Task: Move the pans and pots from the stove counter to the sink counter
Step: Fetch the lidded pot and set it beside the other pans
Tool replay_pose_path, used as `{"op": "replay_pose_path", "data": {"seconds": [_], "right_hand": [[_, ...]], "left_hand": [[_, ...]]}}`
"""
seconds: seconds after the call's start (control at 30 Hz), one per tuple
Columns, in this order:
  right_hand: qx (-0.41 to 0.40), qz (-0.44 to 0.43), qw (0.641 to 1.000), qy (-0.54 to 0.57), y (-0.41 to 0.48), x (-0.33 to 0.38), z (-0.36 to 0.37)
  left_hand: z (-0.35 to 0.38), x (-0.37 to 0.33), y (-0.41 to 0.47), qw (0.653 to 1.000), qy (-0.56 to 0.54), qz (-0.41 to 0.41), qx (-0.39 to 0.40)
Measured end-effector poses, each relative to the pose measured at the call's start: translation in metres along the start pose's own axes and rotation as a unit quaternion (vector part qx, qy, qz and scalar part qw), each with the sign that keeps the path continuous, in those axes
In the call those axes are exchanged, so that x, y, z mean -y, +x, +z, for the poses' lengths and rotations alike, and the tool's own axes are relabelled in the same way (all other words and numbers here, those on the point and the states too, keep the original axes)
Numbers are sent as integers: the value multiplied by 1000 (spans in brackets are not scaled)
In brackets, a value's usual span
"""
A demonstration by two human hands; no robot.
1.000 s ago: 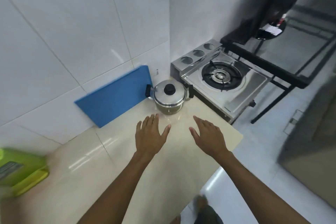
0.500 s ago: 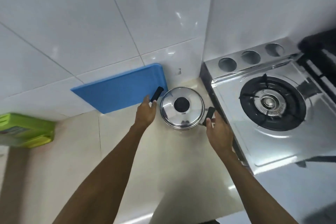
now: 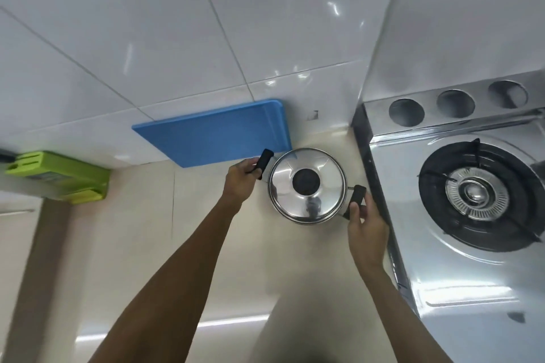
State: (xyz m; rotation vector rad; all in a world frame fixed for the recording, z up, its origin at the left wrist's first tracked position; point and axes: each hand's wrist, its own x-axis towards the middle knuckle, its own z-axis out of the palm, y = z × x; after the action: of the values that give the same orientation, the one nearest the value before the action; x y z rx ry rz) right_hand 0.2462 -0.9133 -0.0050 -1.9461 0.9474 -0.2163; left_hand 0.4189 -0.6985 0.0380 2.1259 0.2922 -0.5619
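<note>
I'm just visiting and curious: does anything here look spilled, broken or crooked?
Nothing stands out. The lid sits squarely on the pot, no spills show on the counter, and the blue cutting board simply leans against the wall.

A single head-worn wide-angle camera looks steeply down from above the person's forearms onto the tabletop (image 3: 295, 259), facing the tiled corner wall (image 3: 206, 38). It sits close, both arms reaching up from the bottom edge. The gas stove (image 3: 477, 194) fills the right side, and no second view overlaps.
</note>
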Motion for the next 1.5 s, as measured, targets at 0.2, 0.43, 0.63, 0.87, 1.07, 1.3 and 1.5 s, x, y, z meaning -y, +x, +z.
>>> {"op": "replay_pose_path", "data": {"seconds": [0.2,0.43,0.63,0.87,1.07,1.3,1.5], "right_hand": [[25,-49,998,8,-35,24,2],[135,-136,981,40,-134,96,39],[246,-227,940,67,-272,171,95],[373,-320,868,73,-452,249,200],[464,-363,804,81,-604,286,272],[558,-388,730,65,-746,306,356],[592,-385,706,45,-841,328,459]], "left_hand": [[-44,49,-69,992,-113,-23,-49],[-156,130,-197,953,-243,-32,-180],[-266,213,-327,893,-311,-28,-324],[-411,329,-456,816,-325,-40,-477],[-488,422,-554,750,-346,-71,-560],[-562,526,-617,666,-371,-120,-636],[-641,617,-618,632,-384,-153,-656]]}}
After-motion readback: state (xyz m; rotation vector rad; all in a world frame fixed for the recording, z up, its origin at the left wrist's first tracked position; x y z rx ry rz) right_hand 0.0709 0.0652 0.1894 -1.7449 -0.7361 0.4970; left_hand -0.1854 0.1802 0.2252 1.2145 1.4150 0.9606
